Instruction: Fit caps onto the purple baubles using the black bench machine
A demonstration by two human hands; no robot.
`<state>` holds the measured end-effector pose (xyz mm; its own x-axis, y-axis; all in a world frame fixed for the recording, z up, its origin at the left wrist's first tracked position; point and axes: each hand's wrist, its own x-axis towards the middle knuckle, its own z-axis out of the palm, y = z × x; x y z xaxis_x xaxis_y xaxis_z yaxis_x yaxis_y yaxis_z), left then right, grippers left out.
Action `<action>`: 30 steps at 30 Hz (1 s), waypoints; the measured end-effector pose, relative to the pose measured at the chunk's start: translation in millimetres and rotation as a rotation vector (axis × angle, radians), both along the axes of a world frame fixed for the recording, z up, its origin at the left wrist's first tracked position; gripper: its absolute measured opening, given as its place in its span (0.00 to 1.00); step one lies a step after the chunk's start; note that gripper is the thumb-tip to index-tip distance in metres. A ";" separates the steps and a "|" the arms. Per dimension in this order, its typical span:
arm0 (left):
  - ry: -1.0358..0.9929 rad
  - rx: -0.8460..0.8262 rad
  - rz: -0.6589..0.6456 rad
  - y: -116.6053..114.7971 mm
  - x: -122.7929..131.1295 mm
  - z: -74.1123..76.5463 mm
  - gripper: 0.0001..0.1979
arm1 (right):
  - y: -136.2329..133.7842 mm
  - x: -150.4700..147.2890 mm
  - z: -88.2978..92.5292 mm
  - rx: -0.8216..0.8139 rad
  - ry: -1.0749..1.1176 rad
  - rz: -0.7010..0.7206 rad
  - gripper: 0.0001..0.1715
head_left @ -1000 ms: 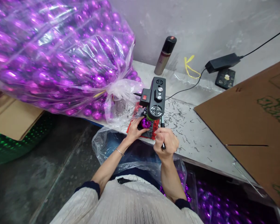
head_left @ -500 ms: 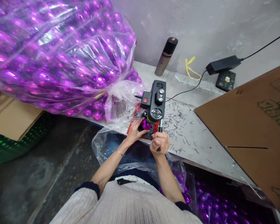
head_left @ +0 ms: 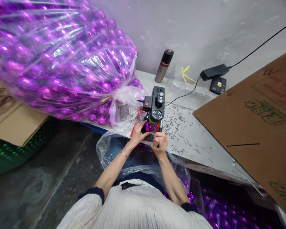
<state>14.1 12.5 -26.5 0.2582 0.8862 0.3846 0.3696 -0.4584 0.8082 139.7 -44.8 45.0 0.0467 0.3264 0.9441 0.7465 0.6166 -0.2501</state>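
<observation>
A small black bench drill press (head_left: 158, 103) stands on a red base (head_left: 136, 122) at the table's front edge. Under its head sits a shiny purple ball (head_left: 148, 126), like a Christmas bauble. My left hand (head_left: 137, 135) grips this ball from the left, thumb and fingers on either side of it. My right hand (head_left: 160, 142) is wrapped round the black-ended lever (head_left: 160, 129) at the press's right side. The drill tip is hidden behind the head.
A huge clear bag of purple baubles (head_left: 69, 63) lies at left. Behind the press stand a spray can (head_left: 164, 66) and a power adapter (head_left: 215, 72). Dark shavings (head_left: 178, 127) litter the table. Cardboard boxes (head_left: 257, 117) rise at right; an open plastic bag (head_left: 109, 149) hangs before my lap.
The view has shifted slightly, so the wall items appear lower and further left. My left hand stays on the bauble; my right hand keeps its hold on the lever, slightly nearer the left hand.
</observation>
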 end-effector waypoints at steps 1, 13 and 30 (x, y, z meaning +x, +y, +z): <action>-0.006 0.004 0.001 0.6 0.4 0.2 0.34 | -0.2 0.4 1.2 0.002 -0.011 0.004 0.16; 0.163 0.313 -0.117 -45.0 -20.2 -4.6 0.33 | -6.0 1.8 81.5 -0.143 0.053 -0.034 0.13; 0.490 -0.069 0.571 89.0 -50.9 68.1 0.32 | -15.0 1.6 59.5 -0.154 -0.002 -0.013 0.13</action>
